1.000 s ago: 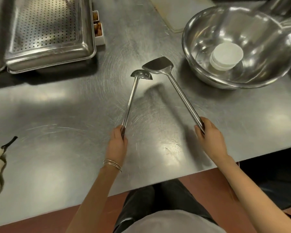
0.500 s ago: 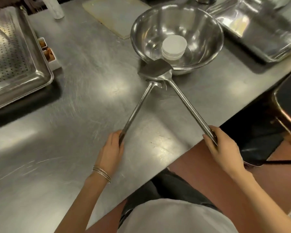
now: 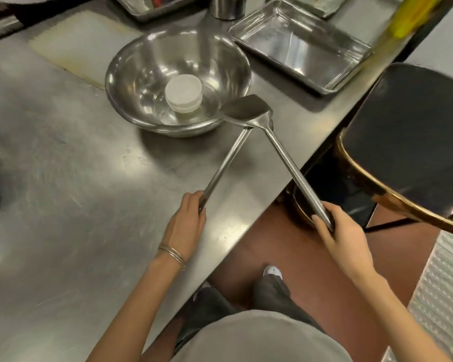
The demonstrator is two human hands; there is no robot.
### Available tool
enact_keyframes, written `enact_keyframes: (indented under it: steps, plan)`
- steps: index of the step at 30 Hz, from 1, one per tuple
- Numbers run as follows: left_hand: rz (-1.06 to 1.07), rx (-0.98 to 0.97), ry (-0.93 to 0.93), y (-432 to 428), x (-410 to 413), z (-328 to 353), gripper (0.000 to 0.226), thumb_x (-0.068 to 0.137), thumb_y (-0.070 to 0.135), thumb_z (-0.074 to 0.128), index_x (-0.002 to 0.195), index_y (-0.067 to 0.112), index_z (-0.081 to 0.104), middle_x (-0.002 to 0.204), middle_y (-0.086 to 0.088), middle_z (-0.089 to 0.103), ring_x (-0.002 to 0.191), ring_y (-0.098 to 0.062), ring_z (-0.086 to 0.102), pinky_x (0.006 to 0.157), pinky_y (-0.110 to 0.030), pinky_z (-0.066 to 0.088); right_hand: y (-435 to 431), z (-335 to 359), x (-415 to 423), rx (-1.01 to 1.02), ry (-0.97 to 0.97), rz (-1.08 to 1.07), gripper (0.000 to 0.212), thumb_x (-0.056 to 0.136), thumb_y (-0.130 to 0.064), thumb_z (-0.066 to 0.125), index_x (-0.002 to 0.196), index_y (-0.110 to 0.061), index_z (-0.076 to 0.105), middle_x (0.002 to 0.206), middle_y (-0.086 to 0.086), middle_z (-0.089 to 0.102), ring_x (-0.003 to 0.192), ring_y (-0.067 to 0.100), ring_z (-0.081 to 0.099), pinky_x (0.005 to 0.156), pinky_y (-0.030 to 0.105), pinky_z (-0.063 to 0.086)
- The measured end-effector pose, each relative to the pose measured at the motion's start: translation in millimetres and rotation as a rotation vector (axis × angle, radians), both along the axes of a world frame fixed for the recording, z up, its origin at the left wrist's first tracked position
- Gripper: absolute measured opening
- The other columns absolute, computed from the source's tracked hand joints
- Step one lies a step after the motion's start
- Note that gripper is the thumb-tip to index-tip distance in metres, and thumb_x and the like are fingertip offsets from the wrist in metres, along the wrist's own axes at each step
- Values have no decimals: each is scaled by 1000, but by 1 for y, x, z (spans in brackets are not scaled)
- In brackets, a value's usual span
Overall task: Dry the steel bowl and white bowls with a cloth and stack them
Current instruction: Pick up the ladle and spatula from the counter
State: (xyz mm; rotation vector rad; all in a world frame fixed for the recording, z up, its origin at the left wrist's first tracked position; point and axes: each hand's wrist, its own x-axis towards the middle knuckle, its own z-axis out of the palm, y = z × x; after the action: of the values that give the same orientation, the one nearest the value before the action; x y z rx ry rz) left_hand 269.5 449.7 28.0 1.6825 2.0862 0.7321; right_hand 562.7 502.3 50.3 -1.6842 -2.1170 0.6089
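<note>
Left hand point(image 3: 187, 223) grips the ladle point(image 3: 228, 158), right hand point(image 3: 343, 231) grips the spatula point(image 3: 246, 108) | heads, apart a second ago, now cross at the steel bowl point(image 3: 147, 56) rim | white bowls point(image 3: 183, 94) sit stacked inside it | no cloth held: drying looks paused

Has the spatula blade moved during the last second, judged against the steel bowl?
Yes. The spatula blade has moved toward the steel bowl: earlier it was clear of the bowl, now it overlaps the bowl's near rim.
</note>
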Motion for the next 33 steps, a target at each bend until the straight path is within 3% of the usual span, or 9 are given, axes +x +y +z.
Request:
enact_keyframes:
  steps: [6,14,18,24,27,30,33]
  plan:
    - [57,19,-35,66,80,-4,30,92,8,48,123,6,48,109,-13,51,80,-34,57,69,-42,49,68,3,68,-25,-26,29,35,92,-31,52,126,-21,49,99,-15,54,85,5,53,74,28,44]
    - [109,32,-64,144,141,-1,29,91,4,50,119,1,49,108,-18,51,80,-37,56,67,-40,44,148,0,111,-14,-34,60,35,92,-28,54,124,-17,51,106,-1,63,93,17,60,76,26,43]
    - [137,16,-82,196,142,-2,26,92,6,48,118,4,50,109,-15,51,83,-32,55,68,-31,37,196,-5,104,-36,9,59,33,92,-30,53,124,-20,52,103,-3,65,92,17,61,79,32,48]
    - [137,-15,-80,291,124,-2,20,90,3,47,109,1,50,103,-18,51,83,-37,53,69,-39,39,287,-4,79,-45,25,36,31,92,-28,53,122,-19,53,104,-1,64,93,18,60,79,35,49]
    - [131,-21,-86,344,114,-3,20,88,-1,46,107,0,50,103,-20,50,84,-37,51,67,-32,30,336,-2,64,-39,12,31,31,92,-27,54,120,-15,53,95,-2,61,87,18,60,76,35,49]
    - [130,-27,-98,401,107,-4,25,87,-1,46,113,-1,50,110,-20,51,94,-36,51,77,-33,34,389,-2,51,-26,-17,37,30,92,-27,54,119,-14,53,84,-5,56,77,19,57,67,32,44]
    - [155,-66,-147,455,107,-5,22,89,4,50,111,0,50,109,-20,53,96,-35,52,77,-32,34,443,-6,44,-28,-36,42,29,92,-24,55,117,-11,54,83,-1,57,73,19,53,63,29,38]
